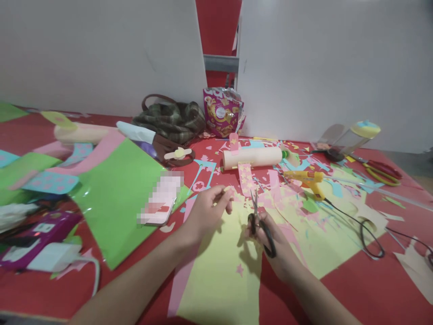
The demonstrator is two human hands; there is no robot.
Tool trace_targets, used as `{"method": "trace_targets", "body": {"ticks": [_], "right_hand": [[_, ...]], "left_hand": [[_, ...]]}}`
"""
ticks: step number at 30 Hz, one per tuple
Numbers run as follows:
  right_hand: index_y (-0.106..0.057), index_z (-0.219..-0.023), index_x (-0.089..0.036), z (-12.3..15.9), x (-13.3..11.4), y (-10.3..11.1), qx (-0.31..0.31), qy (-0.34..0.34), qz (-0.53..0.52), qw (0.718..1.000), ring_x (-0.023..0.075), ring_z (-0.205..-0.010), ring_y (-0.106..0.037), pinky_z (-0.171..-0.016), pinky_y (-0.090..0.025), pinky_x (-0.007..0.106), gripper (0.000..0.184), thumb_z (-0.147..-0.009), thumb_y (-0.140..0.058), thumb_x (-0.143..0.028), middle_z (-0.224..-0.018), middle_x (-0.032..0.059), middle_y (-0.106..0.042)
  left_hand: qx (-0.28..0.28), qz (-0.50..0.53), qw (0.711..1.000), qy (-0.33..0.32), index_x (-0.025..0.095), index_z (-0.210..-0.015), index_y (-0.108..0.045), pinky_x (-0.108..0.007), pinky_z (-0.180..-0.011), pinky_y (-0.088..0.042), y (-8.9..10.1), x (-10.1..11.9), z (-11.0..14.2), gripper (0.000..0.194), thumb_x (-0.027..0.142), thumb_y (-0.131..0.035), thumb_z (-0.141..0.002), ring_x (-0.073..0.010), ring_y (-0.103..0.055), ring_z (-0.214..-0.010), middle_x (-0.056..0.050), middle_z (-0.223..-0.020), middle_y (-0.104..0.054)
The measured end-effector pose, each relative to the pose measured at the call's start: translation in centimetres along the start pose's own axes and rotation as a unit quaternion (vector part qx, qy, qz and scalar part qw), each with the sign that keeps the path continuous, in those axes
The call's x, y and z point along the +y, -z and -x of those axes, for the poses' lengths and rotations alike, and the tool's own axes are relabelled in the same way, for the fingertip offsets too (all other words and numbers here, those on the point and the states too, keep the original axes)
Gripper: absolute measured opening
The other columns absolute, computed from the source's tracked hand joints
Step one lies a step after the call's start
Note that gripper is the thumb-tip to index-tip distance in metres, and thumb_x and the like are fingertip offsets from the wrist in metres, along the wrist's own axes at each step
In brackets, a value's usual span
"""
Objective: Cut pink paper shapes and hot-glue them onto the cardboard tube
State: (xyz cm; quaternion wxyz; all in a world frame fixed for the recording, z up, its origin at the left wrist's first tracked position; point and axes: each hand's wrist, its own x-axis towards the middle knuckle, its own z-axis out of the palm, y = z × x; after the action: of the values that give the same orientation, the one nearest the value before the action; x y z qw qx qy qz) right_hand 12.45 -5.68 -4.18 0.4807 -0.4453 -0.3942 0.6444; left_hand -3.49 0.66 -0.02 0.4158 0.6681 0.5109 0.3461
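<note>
The right hand point(278, 239) is gripping scissors point(256, 211) over yellow paper point(216, 275), while the left hand point(209, 208) is pinching what seems a tiny scrap point(228, 188).

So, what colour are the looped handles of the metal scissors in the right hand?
The looped handles are black; see the head view.

Only unreadable lettering point(219, 94) on purple bag point(222, 113)

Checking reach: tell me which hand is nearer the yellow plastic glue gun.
Right. The right hand, holding black-handled scissors, is left of the glue gun, toward the camera; the left hand is farther left.
</note>
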Motion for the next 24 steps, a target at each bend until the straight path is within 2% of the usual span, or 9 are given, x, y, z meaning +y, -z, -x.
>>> {"method": "trace_targets", "body": {"ticks": [6, 12, 18, 24], "right_hand": [[-0.046, -0.082, -0.026, 0.3, -0.1, -0.2, -0.037, 0.004, 0.013, 0.999, 0.0188, -0.081, -0.047, -0.071, -0.039, 0.029, 0.030, -0.066, -0.059, -0.048, -0.082, 0.0022, -0.049], [-0.045, -0.084, -0.025, 0.4, -1.0, -0.4, -0.057, 0.020, 0.063, 0.996, 0.0195, -0.081, -0.044, -0.068, -0.038, 0.029, 0.035, -0.066, -0.055, -0.053, -0.083, 0.0032, -0.046], [-0.044, -0.083, -0.025, 0.4, -0.4, 0.0, -0.062, 0.019, 0.049, 0.997, 0.0179, -0.077, -0.045, -0.068, -0.038, 0.027, 0.027, -0.071, -0.053, -0.048, -0.085, 0.0025, -0.047], [-0.042, -0.077, -0.025, 0.2, -0.7, -0.5, -0.040, 0.016, 0.011, 0.999, 0.0159, -0.071, -0.049, -0.065, -0.039, 0.027, 0.022, -0.073, -0.054, -0.043, -0.077, 0.0010, -0.049]], "left_hand": [[0.013, -0.013, 0.999, -0.025, 0.015, -0.056, -0.046, -0.017, -0.052, -0.038, 0.0, 1.4, -1.1, 0.030, 0.031, -0.039, -0.081, -0.0073, -0.050, -0.051, 0.003, -0.052, -0.051], [0.007, -0.073, 0.996, -0.053, 0.015, -0.053, -0.045, -0.016, -0.047, -0.034, -0.7, 1.7, -1.2, 0.030, 0.028, -0.040, -0.080, -0.0062, -0.045, -0.046, 0.004, -0.048, -0.049], [-0.002, -0.123, 0.990, -0.064, 0.015, -0.054, -0.045, -0.018, -0.047, -0.033, -0.9, 1.6, -1.3, 0.030, 0.029, -0.039, -0.080, -0.0075, -0.045, -0.046, 0.003, -0.047, -0.049], [0.034, -0.107, 0.992, -0.055, 0.015, -0.053, -0.045, -0.017, -0.047, -0.034, -0.2, 1.5, -1.6, 0.031, 0.029, -0.039, -0.080, -0.0072, -0.046, -0.046, 0.003, -0.048, -0.050]]}}
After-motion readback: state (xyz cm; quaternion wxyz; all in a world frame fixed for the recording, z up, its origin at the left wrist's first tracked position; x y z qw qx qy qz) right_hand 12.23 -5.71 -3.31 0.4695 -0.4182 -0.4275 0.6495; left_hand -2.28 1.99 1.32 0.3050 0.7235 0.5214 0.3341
